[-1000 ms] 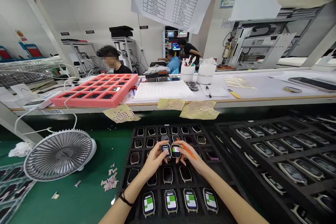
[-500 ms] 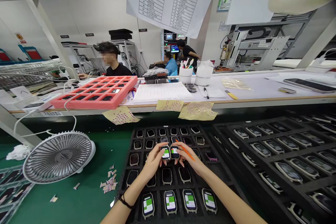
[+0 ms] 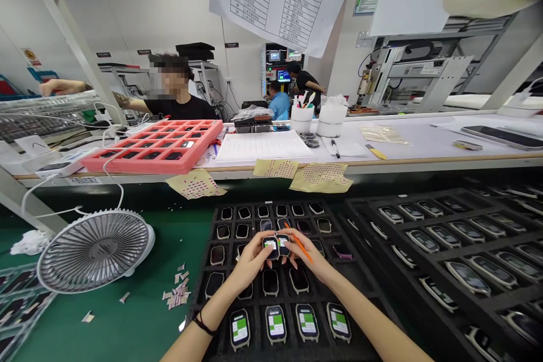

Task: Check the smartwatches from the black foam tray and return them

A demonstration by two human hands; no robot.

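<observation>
Over green matting (image 3: 106, 317), black foam trays (image 3: 221, 317) of smartwatches (image 3: 275, 325)

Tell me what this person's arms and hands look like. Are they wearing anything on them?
Both arms are bare, with no sleeves showing, and both hands have no gloves. The left wrist wears a thin black band. I can't see any band on the right wrist.
</observation>
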